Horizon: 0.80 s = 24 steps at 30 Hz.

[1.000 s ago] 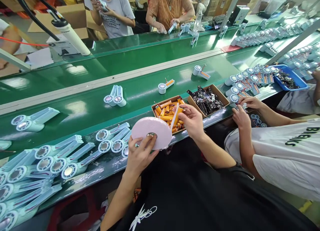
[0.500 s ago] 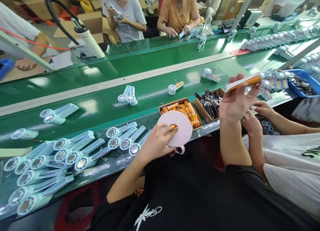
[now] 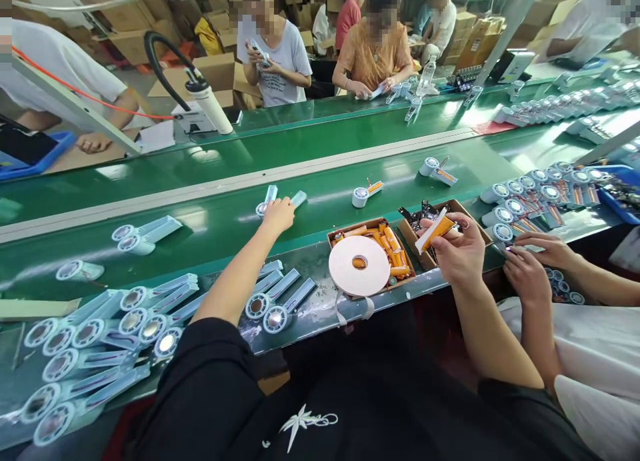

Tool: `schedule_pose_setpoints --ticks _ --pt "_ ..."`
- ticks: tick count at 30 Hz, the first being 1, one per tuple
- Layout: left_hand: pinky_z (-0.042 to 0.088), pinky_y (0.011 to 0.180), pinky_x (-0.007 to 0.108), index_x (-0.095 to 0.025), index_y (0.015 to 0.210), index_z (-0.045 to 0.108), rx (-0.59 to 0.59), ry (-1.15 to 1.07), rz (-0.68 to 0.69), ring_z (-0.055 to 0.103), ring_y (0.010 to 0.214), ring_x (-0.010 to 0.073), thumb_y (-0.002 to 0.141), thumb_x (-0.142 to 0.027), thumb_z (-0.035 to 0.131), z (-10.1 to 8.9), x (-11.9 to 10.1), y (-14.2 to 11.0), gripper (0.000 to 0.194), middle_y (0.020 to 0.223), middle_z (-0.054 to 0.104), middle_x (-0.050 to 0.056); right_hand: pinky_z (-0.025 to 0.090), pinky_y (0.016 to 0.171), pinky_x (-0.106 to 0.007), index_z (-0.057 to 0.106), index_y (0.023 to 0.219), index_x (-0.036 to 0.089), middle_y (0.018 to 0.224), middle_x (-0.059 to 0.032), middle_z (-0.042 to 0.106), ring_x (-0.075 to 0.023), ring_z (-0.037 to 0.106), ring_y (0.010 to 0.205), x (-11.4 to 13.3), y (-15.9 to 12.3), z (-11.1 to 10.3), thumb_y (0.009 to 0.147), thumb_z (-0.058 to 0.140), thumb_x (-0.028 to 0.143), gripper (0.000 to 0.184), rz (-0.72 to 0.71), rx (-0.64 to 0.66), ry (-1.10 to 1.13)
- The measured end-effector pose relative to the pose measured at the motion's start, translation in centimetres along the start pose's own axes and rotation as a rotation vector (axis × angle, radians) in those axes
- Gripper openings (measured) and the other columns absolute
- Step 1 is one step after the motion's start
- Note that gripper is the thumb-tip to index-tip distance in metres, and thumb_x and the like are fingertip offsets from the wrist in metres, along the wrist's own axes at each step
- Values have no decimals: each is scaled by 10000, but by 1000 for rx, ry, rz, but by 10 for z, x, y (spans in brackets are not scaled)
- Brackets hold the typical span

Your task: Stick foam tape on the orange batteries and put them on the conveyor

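Observation:
My left hand [image 3: 278,214] reaches out over the green belt [image 3: 210,221] and closes on a pale blue fan housing [image 3: 299,198] lying there. My right hand [image 3: 459,246] is raised over the cardboard boxes and pinches an orange battery with a white strip stuck to it [image 3: 433,230]. A white tape roll [image 3: 359,266] lies flat at the belt's near edge, half over the box of orange batteries [image 3: 395,244].
A second box [image 3: 453,208] holds black circuit boards. Several blue fan housings [image 3: 105,328] lie at the near left. A co-worker's hands [image 3: 530,264] work at my right beside more housings [image 3: 530,188]. People stand across the belt.
My left hand let go of the tape roll, which now lies on the belt edge, and stretched forward to a housing. My right hand came down with the taped battery.

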<state>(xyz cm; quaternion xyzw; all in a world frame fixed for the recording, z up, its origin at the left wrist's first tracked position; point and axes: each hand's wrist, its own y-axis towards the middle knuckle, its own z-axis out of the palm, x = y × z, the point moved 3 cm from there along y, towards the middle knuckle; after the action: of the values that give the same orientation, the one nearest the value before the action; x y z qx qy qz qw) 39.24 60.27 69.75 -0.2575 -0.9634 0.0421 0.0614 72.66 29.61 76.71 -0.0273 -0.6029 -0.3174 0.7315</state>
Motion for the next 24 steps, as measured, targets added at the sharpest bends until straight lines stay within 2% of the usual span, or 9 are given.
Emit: schedule_pose_setpoints --ticks 2,5,8,10,13,15,18,21,24 --pt "446 1097 488 -204 1295 743 15 -1 77 518 1329 378 910 -197 607 4 1 -2 408 1534 520 176 698 775 -361 638 1120 301 939 13 824 -245 825 892 1 18 14 714 954 308 515 -28 52 -17" --pt "485 1072 499 -219 1286 758 34 -2 127 505 1338 400 868 -143 641 6 0 0 441 1562 492 177 682 783 -366 646 1135 281 952 3 819 -234 818 893 -15 55 58 715 936 343 514 -8 226 -27" --pt "510 1043 468 -245 1246 775 55 -17 172 524 1309 365 857 -85 623 6 -1 8 447 1476 584 145 639 747 -328 657 1137 239 876 6 810 -194 791 798 -54 96 113 712 909 404 520 53 435 -109" --pt "506 1048 436 -276 1217 782 61 -34 208 523 1311 329 851 -53 603 5 -1 12 465 1440 620 104 588 716 -287 668 1113 215 806 18 798 -157 743 715 -86 121 146 731 882 419 483 70 522 -243" --pt "481 1074 420 -257 1157 798 67 -58 225 512 1328 316 829 -41 598 8 -4 16 441 1442 628 92 500 663 -250 673 1098 196 755 34 787 -117 643 608 -132 147 180 779 832 410 415 82 606 -470" --pt "477 1065 433 -219 1103 809 73 -76 195 513 1328 347 821 -75 626 10 -8 20 366 1417 644 118 463 650 -243 670 1099 192 779 30 796 -113 616 597 -156 156 195 806 804 396 382 90 677 -615" --pt "501 999 417 -215 1028 819 98 -127 134 578 1253 356 857 -200 665 10 -12 30 231 1247 726 130 456 684 -238 662 1122 196 852 14 813 -127 658 670 -182 157 209 854 764 386 344 70 802 -813" --pt "513 949 367 -265 1017 816 116 -198 94 659 1140 307 895 -332 680 6 -11 39 195 1131 771 90 457 708 -234 656 1161 205 882 7 815 -140 692 737 -197 151 215 890 743 377 333 40 877 -912" --pt "503 950 345 -277 1087 785 94 -255 49 686 1110 282 936 -375 643 3 -8 42 229 1166 773 77 467 755 -238 653 1204 215 884 4 813 -155 712 792 -203 145 217 923 724 350 320 5 947 -992"
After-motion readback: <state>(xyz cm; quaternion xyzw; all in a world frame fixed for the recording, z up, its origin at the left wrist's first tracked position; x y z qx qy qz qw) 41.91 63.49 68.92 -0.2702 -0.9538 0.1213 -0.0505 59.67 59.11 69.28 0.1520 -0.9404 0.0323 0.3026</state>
